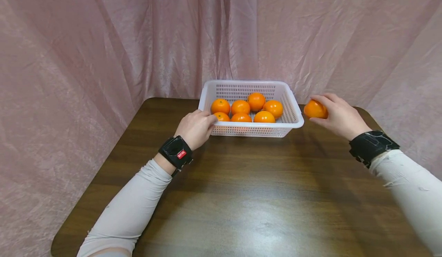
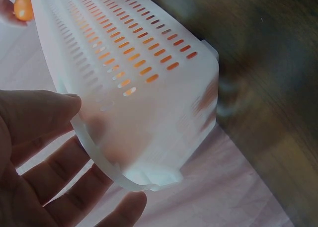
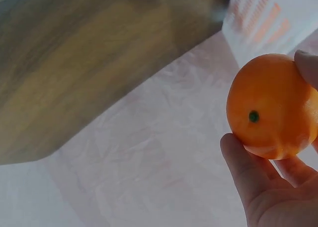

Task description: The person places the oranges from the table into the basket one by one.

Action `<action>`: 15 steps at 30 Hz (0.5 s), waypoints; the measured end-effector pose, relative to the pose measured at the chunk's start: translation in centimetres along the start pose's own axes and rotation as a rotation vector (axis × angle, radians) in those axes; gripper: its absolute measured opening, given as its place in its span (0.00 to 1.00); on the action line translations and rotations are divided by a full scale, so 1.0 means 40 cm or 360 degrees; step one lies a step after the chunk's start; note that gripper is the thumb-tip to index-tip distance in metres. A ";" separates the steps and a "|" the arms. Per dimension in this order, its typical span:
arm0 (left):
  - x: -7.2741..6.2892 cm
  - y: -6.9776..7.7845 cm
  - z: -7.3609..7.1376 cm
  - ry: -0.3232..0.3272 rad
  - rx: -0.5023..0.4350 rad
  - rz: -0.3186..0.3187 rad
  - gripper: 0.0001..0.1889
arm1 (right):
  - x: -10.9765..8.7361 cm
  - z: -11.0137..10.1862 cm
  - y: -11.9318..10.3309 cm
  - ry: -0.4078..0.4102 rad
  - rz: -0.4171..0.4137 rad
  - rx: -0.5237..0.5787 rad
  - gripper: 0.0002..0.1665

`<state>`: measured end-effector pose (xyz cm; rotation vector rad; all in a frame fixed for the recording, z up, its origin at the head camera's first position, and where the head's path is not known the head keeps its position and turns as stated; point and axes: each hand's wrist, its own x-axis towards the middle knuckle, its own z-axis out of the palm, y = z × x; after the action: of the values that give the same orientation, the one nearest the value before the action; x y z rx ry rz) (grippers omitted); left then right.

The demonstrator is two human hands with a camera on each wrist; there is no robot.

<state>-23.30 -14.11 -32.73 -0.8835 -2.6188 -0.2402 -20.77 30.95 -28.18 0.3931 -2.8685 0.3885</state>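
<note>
A white plastic basket (image 1: 293, 122) with slotted walls stands at the back of the table, several oranges (image 1: 256, 102) lying inside it. My left hand (image 1: 196, 128) holds the basket's near left corner. Seen from the left wrist, the thumb (image 2: 39, 113) lies against the rim (image 2: 94, 155) and the fingers reach behind it. To the right of the basket, my right hand (image 1: 340, 115) grips an orange (image 1: 315, 109) between thumb and fingers, above the table. A small green stem spot shows on this orange (image 3: 273, 108) in the right wrist view.
The dark brown wooden table (image 1: 221, 180) has rounded back corners. A pink curtain (image 1: 179, 38) hangs right behind it. Both wrists wear black straps (image 1: 176, 152), with pale sleeves on the arms.
</note>
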 end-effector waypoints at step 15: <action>0.001 0.000 0.000 -0.0018 -0.0003 -0.0010 0.09 | 0.045 -0.006 -0.069 0.0006 -0.0091 0.0019 0.43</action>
<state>-23.31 -14.10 -32.70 -0.8796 -2.6325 -0.2401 -21.63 28.04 -26.87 0.4749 -2.8453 0.3957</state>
